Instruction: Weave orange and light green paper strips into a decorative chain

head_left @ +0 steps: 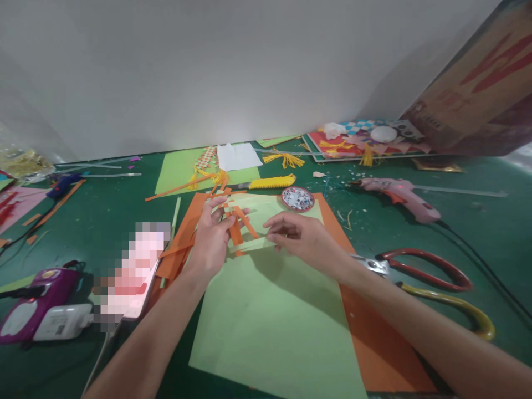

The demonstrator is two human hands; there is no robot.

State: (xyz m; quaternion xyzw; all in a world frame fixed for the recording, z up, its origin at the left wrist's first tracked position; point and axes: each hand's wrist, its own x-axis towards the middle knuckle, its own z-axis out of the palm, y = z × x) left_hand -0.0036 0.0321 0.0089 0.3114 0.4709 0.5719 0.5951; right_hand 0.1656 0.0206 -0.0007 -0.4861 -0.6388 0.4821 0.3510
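My left hand (214, 230) is closed on orange paper strips (235, 230), several of which cross one another and fan out below its fingers. A pale green paper strip (253, 244) runs across the lower ends of the orange ones. At its right end, my right hand (301, 238) pinches that green strip between thumb and fingertips. Both hands are above a light green paper sheet (270, 327), which lies on a larger orange sheet (386, 354). Part of the strips is hidden behind the left fingers.
Beyond the hands lie a yellow utility knife (272, 182) and a dish of small beads (297, 198). To the right are a pink glue gun (399, 197) with its cord and red-and-yellow-handled scissors (428, 269). A phone (137, 277) and a purple power strip (41, 305) sit left.
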